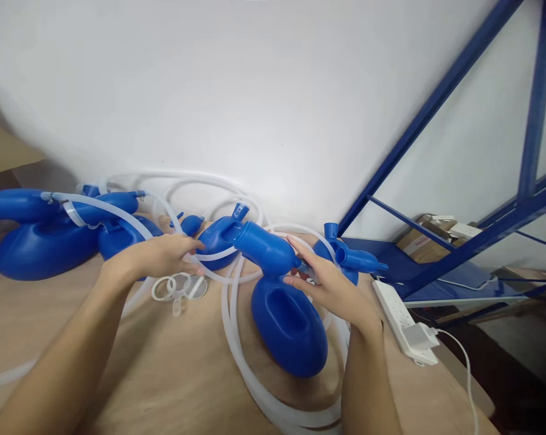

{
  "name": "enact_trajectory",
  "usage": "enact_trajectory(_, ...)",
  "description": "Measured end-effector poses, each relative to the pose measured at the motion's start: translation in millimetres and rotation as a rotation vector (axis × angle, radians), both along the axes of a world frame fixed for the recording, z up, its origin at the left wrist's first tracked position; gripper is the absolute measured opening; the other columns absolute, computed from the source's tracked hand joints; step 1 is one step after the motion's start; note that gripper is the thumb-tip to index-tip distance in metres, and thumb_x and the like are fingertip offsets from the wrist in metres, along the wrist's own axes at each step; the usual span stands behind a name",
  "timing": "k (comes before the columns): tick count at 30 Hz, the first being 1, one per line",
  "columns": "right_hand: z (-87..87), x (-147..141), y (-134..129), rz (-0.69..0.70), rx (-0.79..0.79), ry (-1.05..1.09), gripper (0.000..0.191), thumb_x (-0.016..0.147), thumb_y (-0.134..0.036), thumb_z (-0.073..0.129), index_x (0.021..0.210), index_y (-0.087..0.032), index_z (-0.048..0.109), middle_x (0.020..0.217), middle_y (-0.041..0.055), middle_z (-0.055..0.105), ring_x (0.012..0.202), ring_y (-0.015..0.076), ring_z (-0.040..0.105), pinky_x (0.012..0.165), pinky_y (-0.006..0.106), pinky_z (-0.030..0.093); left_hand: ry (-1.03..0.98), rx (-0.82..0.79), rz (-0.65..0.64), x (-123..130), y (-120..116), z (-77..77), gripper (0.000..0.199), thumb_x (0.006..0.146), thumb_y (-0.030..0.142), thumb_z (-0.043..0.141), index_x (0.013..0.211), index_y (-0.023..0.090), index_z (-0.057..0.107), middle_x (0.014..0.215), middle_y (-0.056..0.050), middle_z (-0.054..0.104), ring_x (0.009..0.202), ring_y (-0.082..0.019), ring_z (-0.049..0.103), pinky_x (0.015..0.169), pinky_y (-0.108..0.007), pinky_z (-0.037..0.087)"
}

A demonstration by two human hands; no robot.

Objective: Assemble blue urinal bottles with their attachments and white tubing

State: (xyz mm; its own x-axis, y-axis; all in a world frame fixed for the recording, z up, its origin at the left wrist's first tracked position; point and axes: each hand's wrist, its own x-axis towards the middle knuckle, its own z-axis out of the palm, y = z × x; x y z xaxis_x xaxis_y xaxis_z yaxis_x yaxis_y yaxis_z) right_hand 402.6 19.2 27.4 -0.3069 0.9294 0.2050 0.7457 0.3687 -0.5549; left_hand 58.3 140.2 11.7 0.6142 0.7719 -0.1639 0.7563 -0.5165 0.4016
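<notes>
A blue bottle-like container (291, 326) with a hollow grip stands right of the middle, a blue cylindrical funnel part (268, 248) at its top. My right hand (325, 281) is closed round the narrow end of that funnel part, where a clear tube fitting shows. At the left, my left hand (175, 252) has its fingers closed beside a white tube (216, 255); whether they pinch it is hard to make out. Just below that hand, clear caps and rings (178, 290) lie on the wooden table (177, 374).
More blue containers (46, 248) with hoses stand at the left; others (361, 260) are at the back right. Coiled white tubing (243, 356) runs over the table. A power strip (397, 317) with a charger lies at the right, beside a blue metal shelf (436, 278).
</notes>
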Motion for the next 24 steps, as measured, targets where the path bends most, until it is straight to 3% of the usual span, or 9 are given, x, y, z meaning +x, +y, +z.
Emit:
enact_trajectory(2, -2.7, -2, 3, 0.055, 0.013, 0.029, 0.068, 0.102, -0.042, 0.059, 0.164, -0.035, 0.033, 0.155, 0.0083, 0.057, 0.132, 0.0298, 0.063, 0.110, 0.050, 0.053, -0.232, 0.030, -0.062, 9, -14, 9.2, 0.078, 0.088, 0.063, 0.067, 0.154, 0.028, 0.048, 0.148, -0.012, 0.061, 0.131, -0.036, 0.062, 0.101, -0.041, 0.054)
enact_trajectory(4, -5.2, -5, 6, 0.099, 0.029, 0.043, 0.065, 0.103, -0.040, 0.058, 0.163, -0.034, 0.034, 0.161, 0.0068, 0.052, 0.146, 0.0302, 0.052, 0.120, 0.053, 0.044, -0.447, 0.046, -0.130, 22, -30, 16.8, 0.086, 0.087, 0.064, 0.070, 0.160, 0.032, 0.037, 0.156, -0.011, 0.053, 0.137, -0.035, 0.057, 0.104, -0.041, 0.054)
enact_trajectory(7, -7.6, -11, 7, 0.134, 0.091, 0.071, 0.064, 0.105, -0.039, 0.054, 0.165, -0.033, 0.032, 0.162, 0.0060, 0.051, 0.149, 0.0289, 0.048, 0.125, 0.053, 0.038, -0.691, 0.074, -0.116, 44, -45, 18.5, 0.083, 0.084, 0.061, 0.077, 0.151, 0.029, 0.039, 0.154, -0.012, 0.050, 0.130, -0.033, 0.060, 0.097, -0.041, 0.059)
enact_trajectory(11, -5.4, -20, 3, 0.141, 0.179, 0.110, 0.064, 0.105, -0.038, 0.054, 0.165, -0.030, 0.033, 0.162, 0.0046, 0.051, 0.150, 0.0290, 0.048, 0.126, 0.051, 0.037, -0.940, 0.108, -0.001, 65, -48, 8.9, 0.065, 0.080, 0.057, 0.081, 0.123, 0.025, 0.046, 0.134, -0.012, 0.058, 0.114, -0.029, 0.065, 0.083, -0.038, 0.061)
enact_trajectory(13, -3.3, -22, 0, 0.129, 0.198, 0.136, 0.064, 0.103, -0.038, 0.057, 0.163, -0.030, 0.037, 0.157, 0.0031, 0.056, 0.148, 0.0284, 0.051, 0.122, 0.049, 0.043, -1.004, 0.137, 0.024, 67, -47, 5.8, 0.069, 0.075, 0.055, 0.085, 0.121, 0.025, 0.042, 0.123, -0.009, 0.059, 0.107, -0.027, 0.066, 0.078, -0.035, 0.060)
enact_trajectory(16, -3.0, -26, -2, 0.098, 0.219, 0.178, 0.063, 0.100, -0.040, 0.063, 0.159, -0.031, 0.044, 0.150, 0.0007, 0.063, 0.141, 0.0267, 0.059, 0.111, 0.042, 0.054, -1.006, 0.168, 0.045, 65, -48, 7.5, 0.082, 0.075, 0.055, 0.084, 0.135, 0.026, 0.034, 0.120, -0.008, 0.059, 0.097, -0.024, 0.067, 0.072, -0.031, 0.058)
enact_trajectory(18, -5.2, -29, -2, 0.046, 0.253, 0.189, 0.061, 0.099, -0.041, 0.065, 0.156, -0.031, 0.049, 0.146, 0.0003, 0.067, 0.138, 0.0263, 0.062, 0.107, 0.040, 0.058, -0.974, 0.223, 0.055, 63, -50, 11.7, 0.076, 0.080, 0.055, 0.078, 0.138, 0.025, 0.039, 0.124, -0.009, 0.060, 0.101, -0.025, 0.066, 0.076, -0.032, 0.057)
enact_trajectory(21, -9.3, -37, -1, -0.043, 0.330, 0.170, 0.052, 0.098, -0.038, 0.067, 0.149, -0.033, 0.060, 0.138, 0.0000, 0.072, 0.133, 0.0259, 0.065, 0.108, 0.040, 0.057, -0.973, 0.332, 0.095, 66, -54, 17.0, 0.056, 0.083, 0.053, 0.073, 0.125, 0.023, 0.053, 0.128, -0.008, 0.062, 0.112, -0.028, 0.063, 0.090, -0.035, 0.055)
enact_trajectory(24, -11.5, -43, 1, -0.074, 0.414, 0.160, 0.038, 0.098, -0.038, 0.066, 0.135, -0.030, 0.071, 0.127, 0.0026, 0.078, 0.114, 0.0246, 0.074, 0.099, 0.036, 0.060, -1.014, 0.352, 0.161, 72, -61, 17.8, 0.050, 0.081, 0.049, 0.074, 0.119, 0.023, 0.055, 0.125, -0.006, 0.063, 0.112, -0.026, 0.064, 0.094, -0.035, 0.055)
